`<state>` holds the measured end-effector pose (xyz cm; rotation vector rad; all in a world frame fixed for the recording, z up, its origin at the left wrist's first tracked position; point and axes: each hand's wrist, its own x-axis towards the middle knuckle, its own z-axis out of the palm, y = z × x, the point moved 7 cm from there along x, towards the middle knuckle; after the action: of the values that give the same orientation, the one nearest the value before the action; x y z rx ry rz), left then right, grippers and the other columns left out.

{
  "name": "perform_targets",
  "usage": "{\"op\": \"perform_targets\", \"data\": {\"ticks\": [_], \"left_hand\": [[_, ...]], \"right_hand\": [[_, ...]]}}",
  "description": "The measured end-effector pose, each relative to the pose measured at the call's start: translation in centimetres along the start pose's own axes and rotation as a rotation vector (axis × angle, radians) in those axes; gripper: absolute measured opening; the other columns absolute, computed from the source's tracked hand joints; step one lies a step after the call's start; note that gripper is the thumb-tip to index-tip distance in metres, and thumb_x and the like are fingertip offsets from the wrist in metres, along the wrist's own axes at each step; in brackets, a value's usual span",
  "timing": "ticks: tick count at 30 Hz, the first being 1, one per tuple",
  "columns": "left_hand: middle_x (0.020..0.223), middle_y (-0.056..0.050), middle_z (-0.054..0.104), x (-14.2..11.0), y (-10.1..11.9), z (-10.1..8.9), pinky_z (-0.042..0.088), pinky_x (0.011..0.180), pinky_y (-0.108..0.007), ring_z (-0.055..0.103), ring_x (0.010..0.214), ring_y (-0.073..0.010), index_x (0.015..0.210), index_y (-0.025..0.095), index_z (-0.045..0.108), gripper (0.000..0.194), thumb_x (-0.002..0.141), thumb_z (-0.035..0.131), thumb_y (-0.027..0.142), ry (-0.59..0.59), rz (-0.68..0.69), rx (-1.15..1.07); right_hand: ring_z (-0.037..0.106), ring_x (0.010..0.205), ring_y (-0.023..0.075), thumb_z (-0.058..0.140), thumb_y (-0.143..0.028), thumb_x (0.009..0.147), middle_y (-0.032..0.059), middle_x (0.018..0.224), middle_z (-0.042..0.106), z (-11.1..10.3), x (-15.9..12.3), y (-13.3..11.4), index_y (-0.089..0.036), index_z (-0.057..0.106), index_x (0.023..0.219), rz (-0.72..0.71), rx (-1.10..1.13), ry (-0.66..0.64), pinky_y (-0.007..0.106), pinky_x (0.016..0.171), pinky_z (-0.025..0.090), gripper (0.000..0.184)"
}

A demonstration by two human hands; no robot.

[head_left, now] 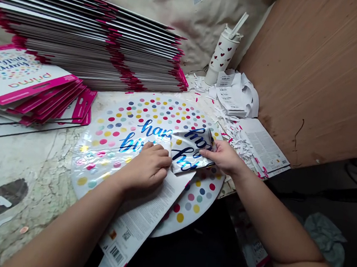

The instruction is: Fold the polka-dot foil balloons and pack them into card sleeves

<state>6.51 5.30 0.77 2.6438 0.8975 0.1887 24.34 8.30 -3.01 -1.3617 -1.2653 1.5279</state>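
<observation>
A round printed foil balloon [148,112], white with coloured dots and blue lettering, lies flat on the worktable. Over it, a white cardboard packet [146,217] is held at a slant, its back with small print and a barcode facing up. My left hand [149,168] is closed around the packet's upper end, fingers curled. A folded foil balloon [189,149] with blue lettering is at the mouth of the packet, partly hidden there; I cannot tell how far inside it reaches. My right hand [222,155] pinches its right edge between thumb and fingers.
A tall stack of pink-edged packets [111,45] lines the back left. Loose packets [33,84] lie in front of it. At right are a white tumbler [223,55], label strips [236,95], paper scraps [244,146], a card [266,145] and a brown board [324,81].
</observation>
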Motion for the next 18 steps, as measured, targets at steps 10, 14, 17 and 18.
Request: {"op": "perform_targets", "data": {"ticks": [10,14,17,18], "left_hand": [[0.074,-0.005,0.053,-1.1,1.5,-1.6,0.028,0.074,-0.041,0.045,0.075,-0.0208,0.072,0.018,0.048,0.012,0.076,0.037,0.021,0.141,0.041,0.135],[0.079,-0.006,0.053,-1.1,2.4,-1.6,0.028,0.074,-0.041,0.044,0.076,-0.0213,0.075,0.018,0.047,0.010,0.077,0.038,0.022,0.141,0.088,0.160],[0.082,-0.006,0.053,-1.1,2.5,-1.3,0.028,0.074,-0.040,0.044,0.079,-0.0217,0.077,0.018,0.047,0.011,0.079,0.037,0.020,0.106,0.088,0.144],[0.081,-0.006,0.052,-1.1,2.4,-1.2,0.028,0.074,-0.040,0.044,0.079,-0.0218,0.077,0.018,0.047,0.011,0.079,0.037,0.019,0.099,0.081,0.143]], "right_hand": [[0.061,0.060,0.0127,0.079,-0.023,0.054,0.0009,0.070,0.068,1.7,0.0,-1.3,-0.012,0.064,0.081,0.225,-0.098,-0.330,0.024,0.058,0.049,0.032],[0.060,0.060,0.0104,0.079,-0.015,0.050,-0.0009,0.067,0.067,2.6,1.2,-2.8,-0.010,0.065,0.072,0.239,-0.187,-0.514,0.021,0.061,0.049,0.026],[0.061,0.061,0.0106,0.079,-0.014,0.051,-0.0007,0.068,0.068,3.6,1.7,-3.2,-0.010,0.066,0.074,0.226,-0.244,-0.590,0.020,0.061,0.050,0.027],[0.061,0.062,0.0110,0.080,-0.014,0.051,-0.0002,0.070,0.069,3.9,1.8,-3.2,-0.010,0.066,0.077,0.227,-0.230,-0.594,0.020,0.061,0.050,0.029]]}}
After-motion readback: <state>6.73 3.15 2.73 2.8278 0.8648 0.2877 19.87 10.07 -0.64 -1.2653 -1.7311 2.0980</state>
